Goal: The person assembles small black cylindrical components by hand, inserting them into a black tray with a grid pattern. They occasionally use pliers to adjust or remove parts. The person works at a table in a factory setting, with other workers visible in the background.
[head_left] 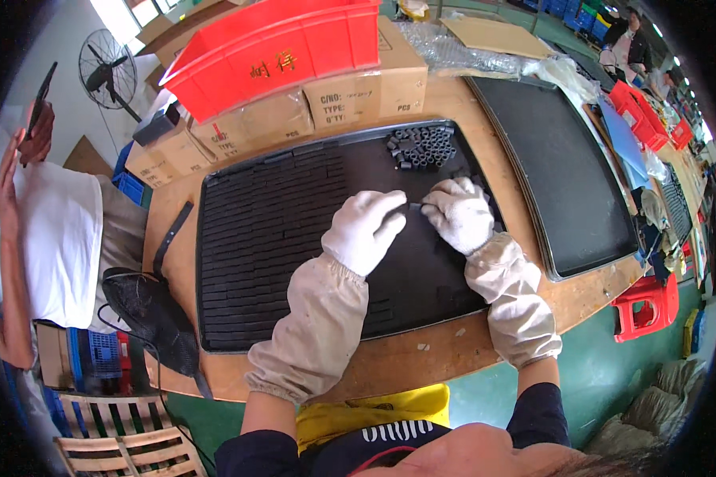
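Note:
Both my hands wear white gloves and hover over a large black tray (437, 290). My left hand (364, 229) is near the tray's middle, thumb and forefinger curled toward each other. Just right of it, my right hand (459, 215) has its fingers bent inward. A small dark part seems to sit between the fingertips, but it blends into the tray. Rows of flat black strips (262, 230) fill the tray's left side. A cluster of short black tubes (421, 148) stands at its far right.
A red bin (278, 56) rests on cardboard boxes (366, 95) behind the tray. Another black tray (564, 175) lies to the right. A black bag (151, 318) hangs at the table's left edge, near a person in a white shirt (60, 230). A red stool (646, 308) stands right.

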Available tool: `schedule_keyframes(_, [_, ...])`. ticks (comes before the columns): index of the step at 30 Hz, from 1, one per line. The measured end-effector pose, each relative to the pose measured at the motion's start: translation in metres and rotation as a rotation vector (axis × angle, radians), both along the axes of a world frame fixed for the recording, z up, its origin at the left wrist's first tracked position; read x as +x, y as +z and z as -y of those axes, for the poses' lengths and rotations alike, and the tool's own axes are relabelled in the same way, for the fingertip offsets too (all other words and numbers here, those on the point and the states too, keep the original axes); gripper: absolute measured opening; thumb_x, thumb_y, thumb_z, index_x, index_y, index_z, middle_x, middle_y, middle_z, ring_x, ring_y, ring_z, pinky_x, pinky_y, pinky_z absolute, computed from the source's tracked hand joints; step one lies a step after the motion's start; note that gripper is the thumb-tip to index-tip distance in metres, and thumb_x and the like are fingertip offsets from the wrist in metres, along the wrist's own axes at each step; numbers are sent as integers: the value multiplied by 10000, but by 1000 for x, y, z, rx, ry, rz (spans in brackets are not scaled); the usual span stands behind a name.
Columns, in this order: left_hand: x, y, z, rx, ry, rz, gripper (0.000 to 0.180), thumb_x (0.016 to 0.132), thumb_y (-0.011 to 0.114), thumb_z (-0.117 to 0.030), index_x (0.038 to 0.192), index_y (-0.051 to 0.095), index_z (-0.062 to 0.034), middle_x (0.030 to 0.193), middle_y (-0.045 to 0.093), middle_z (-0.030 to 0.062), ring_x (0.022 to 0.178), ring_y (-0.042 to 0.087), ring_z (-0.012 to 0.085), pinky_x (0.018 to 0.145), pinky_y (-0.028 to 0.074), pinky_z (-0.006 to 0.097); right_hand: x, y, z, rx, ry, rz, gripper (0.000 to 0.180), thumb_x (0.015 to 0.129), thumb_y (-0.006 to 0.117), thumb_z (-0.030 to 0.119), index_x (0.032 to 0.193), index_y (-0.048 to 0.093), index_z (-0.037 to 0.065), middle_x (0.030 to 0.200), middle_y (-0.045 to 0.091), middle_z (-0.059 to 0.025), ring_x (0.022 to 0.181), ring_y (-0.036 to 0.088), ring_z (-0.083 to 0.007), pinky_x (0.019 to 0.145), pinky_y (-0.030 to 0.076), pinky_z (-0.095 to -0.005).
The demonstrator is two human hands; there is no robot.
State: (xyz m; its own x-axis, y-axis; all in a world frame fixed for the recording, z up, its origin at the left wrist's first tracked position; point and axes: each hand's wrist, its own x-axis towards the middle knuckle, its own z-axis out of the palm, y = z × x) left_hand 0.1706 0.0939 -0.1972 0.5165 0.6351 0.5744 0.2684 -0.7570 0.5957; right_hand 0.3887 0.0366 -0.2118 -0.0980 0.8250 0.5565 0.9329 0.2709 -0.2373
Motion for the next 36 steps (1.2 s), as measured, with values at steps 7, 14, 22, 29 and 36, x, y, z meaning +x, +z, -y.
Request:
schedule_keyframes(7, [-2, 1, 3, 163, 8, -428, 383, 848, 699, -368, 1171, 633, -173, 990, 663, 82, 902, 658, 297, 754, 545, 427, -5, 4, 1, -507, 232, -584, 180, 932, 659, 195, 1023, 705, 46, 959, 683, -119, 918, 661, -246, 811, 515, -345])
schedule_keyframes(14, [-1, -1, 1, -83, 17, -252, 324, 814, 764, -345, 1033, 677, -123, 922, 680, 99, 831, 678, 274, 738, 555, 387, 6, -3, -9, -338, 184, -761, 213, 940, 670, 244, 1031, 696, 53, 935, 682, -108, 887, 657, -239, 806, 519, -346])
schedule_keyframes(22, [-5, -8, -1, -350, -80, 66, 281, 749, 846, -208, 935, 683, -76, 865, 674, 69, 740, 666, 185, 683, 537, 322, 32, 3, -47, -13, -292, 279, 182, 797, 723, 193, 976, 695, 169, 975, 624, -55, 976, 573, -295, 823, 452, -451])
schedule_keyframes(29, [-5, 6, 5, -457, -163, 77, 254, 791, 825, -169, 993, 705, -73, 939, 692, 66, 849, 670, 154, 756, 538, 299, 27, -9, -57, -82, -382, 397, 193, 830, 686, 234, 1006, 663, 158, 1024, 612, -58, 1019, 555, -293, 835, 451, -451])
schedule_keyframes(36, [-7, -3, -2, -375, -49, 16, 232, 799, 821, -166, 984, 720, -69, 944, 706, 67, 846, 674, 145, 754, 540, 294, 34, -16, -59, 68, -317, 384, 188, 792, 713, 200, 960, 659, 136, 977, 624, -73, 961, 571, -302, 800, 465, -454])
